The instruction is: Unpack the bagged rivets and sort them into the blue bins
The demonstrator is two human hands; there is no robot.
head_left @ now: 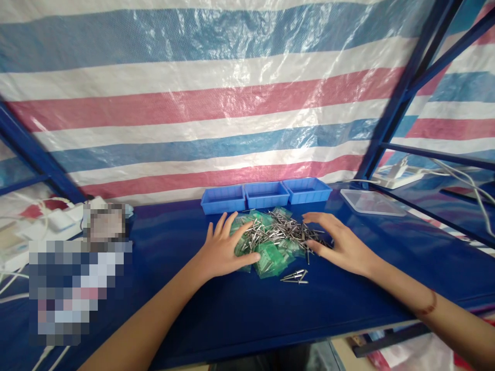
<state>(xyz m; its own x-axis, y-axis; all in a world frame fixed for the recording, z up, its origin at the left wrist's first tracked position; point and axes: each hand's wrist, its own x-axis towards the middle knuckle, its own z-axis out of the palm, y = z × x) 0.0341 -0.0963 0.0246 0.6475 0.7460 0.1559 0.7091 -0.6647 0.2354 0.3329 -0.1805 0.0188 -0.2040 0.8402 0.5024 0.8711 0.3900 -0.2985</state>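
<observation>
- Thin, silvery metal rivet-like pins (284,226): a loose, tangled heap at many angles on the blue counter (235,319), partly on top of the packets.
- Flat, see-through green plastic packets (270,259): crumpled and overlapping, under and around the heap, one bright green at its near edge.
- Small cluster of the same silvery pins (296,276): lying flat, roughly sideways, just nearer than the heap and apart from it.

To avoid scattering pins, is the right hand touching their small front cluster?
Apart: the head view shows bare blue tabletop between the right hand and the front pin cluster.
</observation>
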